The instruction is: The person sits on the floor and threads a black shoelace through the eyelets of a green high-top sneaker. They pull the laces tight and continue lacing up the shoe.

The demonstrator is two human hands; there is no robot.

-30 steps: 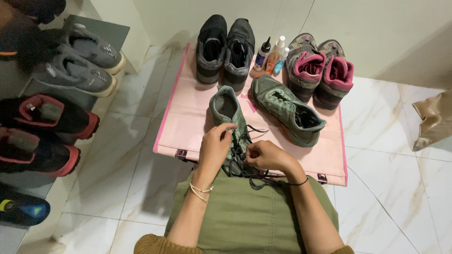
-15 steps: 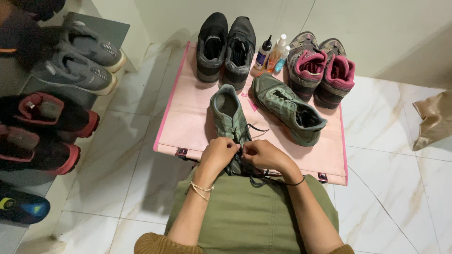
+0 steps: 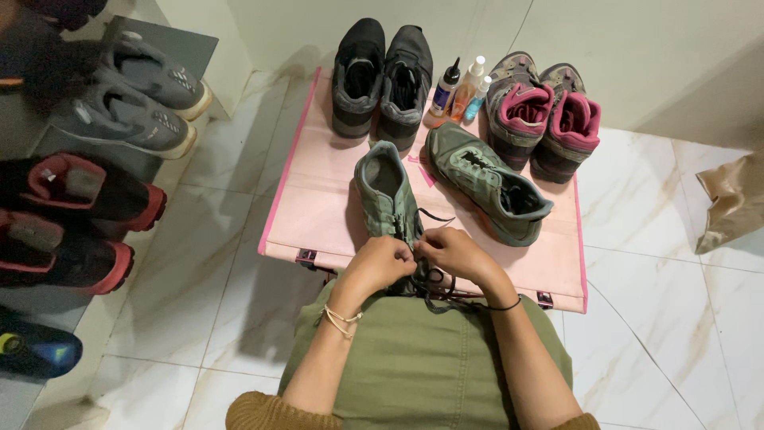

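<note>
A grey-green sneaker (image 3: 385,187) lies on a pink mat (image 3: 310,199), heel away from me, its toe end toward my lap. My left hand (image 3: 380,265) and my right hand (image 3: 450,253) meet over its front, fingers pinched on the dark shoelace (image 3: 434,285). Loose lace loops trail over my green-clad lap. Its matching sneaker (image 3: 487,180) lies just to the right on the mat, apart from my hands.
At the mat's far edge stand a black pair of shoes (image 3: 382,76), three small bottles (image 3: 463,87), and a grey-and-pink pair (image 3: 545,111). More shoes sit on a rack at left (image 3: 119,103). A brown bag (image 3: 732,199) rests on the marble floor at right.
My left hand has come down from above the shoe to meet my right hand at the laces. The shoe has stayed in place.
</note>
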